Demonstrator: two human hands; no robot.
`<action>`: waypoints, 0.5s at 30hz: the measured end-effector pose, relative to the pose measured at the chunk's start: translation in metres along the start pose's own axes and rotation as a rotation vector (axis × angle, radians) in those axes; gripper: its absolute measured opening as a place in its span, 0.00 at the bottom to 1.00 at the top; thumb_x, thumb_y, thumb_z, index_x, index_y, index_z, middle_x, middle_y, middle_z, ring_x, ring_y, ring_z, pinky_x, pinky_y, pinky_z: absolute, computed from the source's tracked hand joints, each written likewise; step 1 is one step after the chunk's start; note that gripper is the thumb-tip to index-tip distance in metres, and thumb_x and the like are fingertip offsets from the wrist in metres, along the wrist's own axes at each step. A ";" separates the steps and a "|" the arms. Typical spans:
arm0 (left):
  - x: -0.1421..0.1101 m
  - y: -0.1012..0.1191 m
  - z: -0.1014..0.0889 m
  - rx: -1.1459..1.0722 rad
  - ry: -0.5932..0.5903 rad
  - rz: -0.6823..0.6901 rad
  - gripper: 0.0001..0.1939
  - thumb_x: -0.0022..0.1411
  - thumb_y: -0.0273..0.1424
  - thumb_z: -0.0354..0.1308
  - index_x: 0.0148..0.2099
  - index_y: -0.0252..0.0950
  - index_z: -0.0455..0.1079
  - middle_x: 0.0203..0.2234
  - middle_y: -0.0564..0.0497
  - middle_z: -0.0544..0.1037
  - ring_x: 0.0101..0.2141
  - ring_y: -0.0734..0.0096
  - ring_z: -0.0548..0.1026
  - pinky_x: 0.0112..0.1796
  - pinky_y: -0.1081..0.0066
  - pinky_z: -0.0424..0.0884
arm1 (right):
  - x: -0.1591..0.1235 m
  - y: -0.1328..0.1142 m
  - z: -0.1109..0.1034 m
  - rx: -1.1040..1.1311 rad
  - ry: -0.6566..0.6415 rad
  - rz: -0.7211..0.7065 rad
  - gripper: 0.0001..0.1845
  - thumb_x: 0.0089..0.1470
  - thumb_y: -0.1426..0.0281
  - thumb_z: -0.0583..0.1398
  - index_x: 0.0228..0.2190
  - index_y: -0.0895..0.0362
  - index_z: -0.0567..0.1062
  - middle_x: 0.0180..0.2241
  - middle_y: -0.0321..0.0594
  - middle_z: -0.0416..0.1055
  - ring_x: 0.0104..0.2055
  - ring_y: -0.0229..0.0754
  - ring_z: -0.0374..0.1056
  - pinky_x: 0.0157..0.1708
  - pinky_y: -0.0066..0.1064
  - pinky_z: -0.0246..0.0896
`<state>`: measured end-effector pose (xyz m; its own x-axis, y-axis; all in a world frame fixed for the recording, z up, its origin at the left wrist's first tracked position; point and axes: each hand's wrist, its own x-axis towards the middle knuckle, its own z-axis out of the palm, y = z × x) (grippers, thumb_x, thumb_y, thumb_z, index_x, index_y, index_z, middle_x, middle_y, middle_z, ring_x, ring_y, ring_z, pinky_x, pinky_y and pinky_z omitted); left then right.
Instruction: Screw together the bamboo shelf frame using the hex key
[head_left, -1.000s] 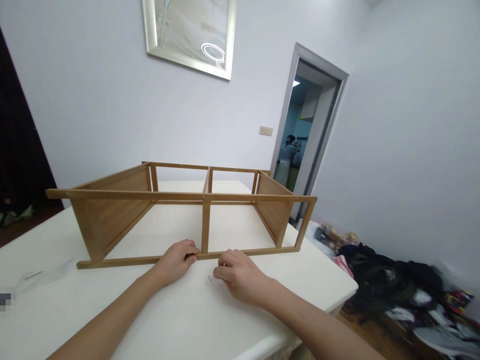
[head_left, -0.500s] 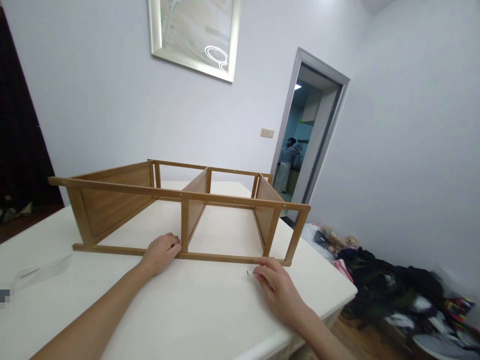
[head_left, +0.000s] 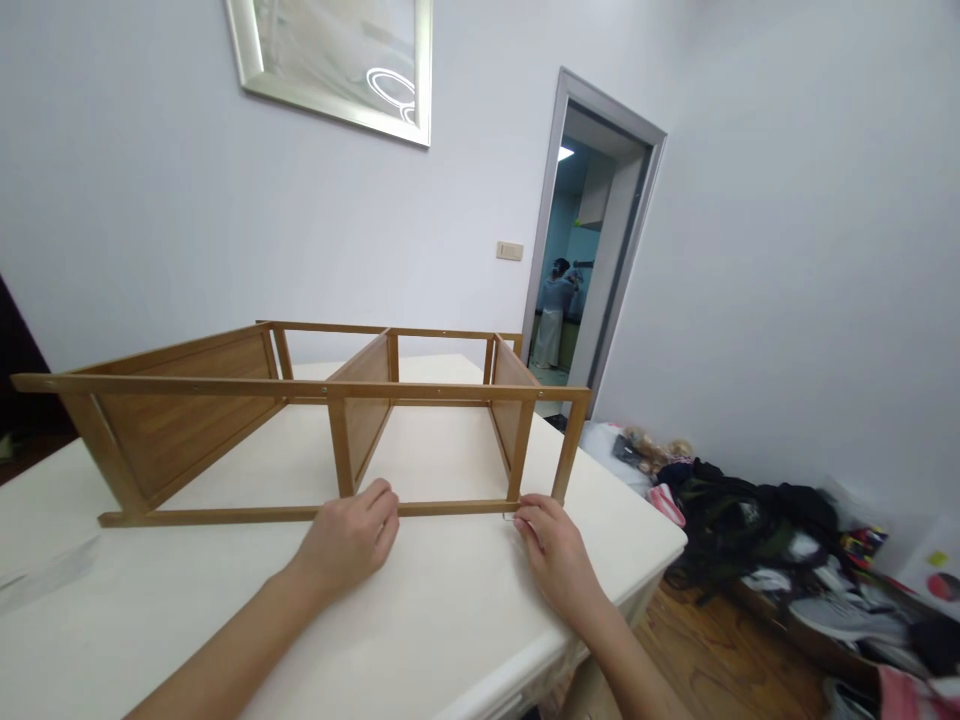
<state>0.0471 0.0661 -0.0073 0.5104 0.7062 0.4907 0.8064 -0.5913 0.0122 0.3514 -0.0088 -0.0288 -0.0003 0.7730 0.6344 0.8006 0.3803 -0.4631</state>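
A brown wooden shelf rack (head_left: pixel 457 392) lies on its side on the white table (head_left: pixel 300 640), its panels standing between two long rails. My left hand (head_left: pixel 349 535) is closed at the lower near rail, beside the middle crosspiece, with its fingers curled over the wood. Farther right, my right hand (head_left: pixel 551 545) pinches a thin, bent metal piece that looks like a hex key (head_left: pixel 507 516). Its tip is at the lower rail near the right panel's foot. Whether the tip sits in a screw is too small to tell.
A clear plastic bag (head_left: pixel 56 575) lies at the table's left. Clothes and bags (head_left: pixel 750 520) are heaped right of the table, with shoes (head_left: pixel 847 615) on the floor. Beyond the doorway (head_left: pixel 577 250) stands another person (head_left: pixel 553 315). A framed picture (head_left: pixel 337 110) hangs above.
My left hand has slid right along the lower rail, past the middle crosspiece. My right hand has brought the hex key up to the rail. The view has swung slightly right.
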 end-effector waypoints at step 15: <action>0.012 0.001 0.035 -0.253 -0.169 -0.186 0.20 0.64 0.18 0.46 0.49 0.39 0.75 0.42 0.48 0.80 0.43 0.66 0.78 0.47 0.69 0.70 | 0.007 0.000 -0.001 0.014 -0.149 0.106 0.11 0.60 0.77 0.53 0.30 0.54 0.73 0.46 0.46 0.77 0.50 0.50 0.71 0.51 0.44 0.64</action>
<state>0.0641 0.0879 -0.0317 0.4207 0.8530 0.3089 0.8015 -0.5090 0.3139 0.3517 -0.0044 -0.0238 -0.0060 0.8751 0.4839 0.7925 0.2993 -0.5314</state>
